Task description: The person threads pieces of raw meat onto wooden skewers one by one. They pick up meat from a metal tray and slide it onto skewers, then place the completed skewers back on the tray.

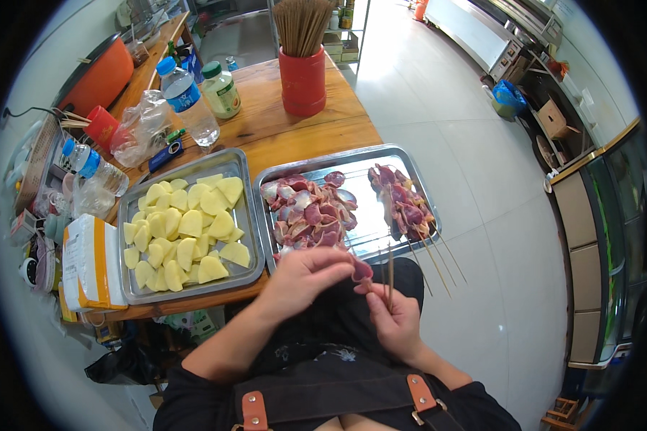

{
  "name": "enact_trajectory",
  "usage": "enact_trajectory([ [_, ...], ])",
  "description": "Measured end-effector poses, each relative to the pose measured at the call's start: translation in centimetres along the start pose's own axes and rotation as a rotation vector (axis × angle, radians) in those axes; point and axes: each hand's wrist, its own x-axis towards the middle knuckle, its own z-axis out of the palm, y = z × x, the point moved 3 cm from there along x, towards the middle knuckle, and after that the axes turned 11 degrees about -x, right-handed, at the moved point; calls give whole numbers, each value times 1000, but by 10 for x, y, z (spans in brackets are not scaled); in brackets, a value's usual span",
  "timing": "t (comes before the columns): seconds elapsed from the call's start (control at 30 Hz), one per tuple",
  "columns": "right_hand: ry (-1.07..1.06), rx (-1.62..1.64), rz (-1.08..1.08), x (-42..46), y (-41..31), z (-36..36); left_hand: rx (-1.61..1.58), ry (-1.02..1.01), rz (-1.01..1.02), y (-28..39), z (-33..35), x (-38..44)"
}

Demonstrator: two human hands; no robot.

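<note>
Between my two hands is a dark red piece of gizzard (362, 271), partly threaded on a thin skewer. My left hand (307, 277) pinches the upper side of this piece. My right hand (396, 318) grips several thin bamboo skewers (391, 277) below it, their tips pointing up. Just beyond my hands lies a metal tray (367, 236) with a heap of raw gizzards (315, 210) on its left. On its right, loaded gizzard skewers (401, 202) lie with their bare ends over the near rim.
Left of this tray stands another metal tray (253, 253) of sliced potatoes (188, 226). On the wooden table (345, 126) are a red holder of skewers (303, 81), water bottles (188, 102), a green-lidded jar (221, 91) and a white-orange package (89, 264). Tiled floor (480, 178) lies right.
</note>
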Motion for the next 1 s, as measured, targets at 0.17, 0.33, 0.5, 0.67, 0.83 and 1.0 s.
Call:
enact_trajectory([
  [0.17,34,138,65,-1,5,-14,1155,189,324,13,-19,15],
  [0.33,10,50,34,-4,7,-14,1124,179,236,6,-20,18],
  [0.5,-83,-36,2,-9,7,-11,127,297,-27,3,-46,14],
  [0.67,-165,-44,-23,-11,4,-1,-448,292,-41,-4,-60,15],
  [0.83,-158,-50,-50,-11,3,3,-608,355,-42,-1,-59,14],
  [1.0,-145,-46,-28,-10,3,3,-571,309,-17,6,-54,11],
])
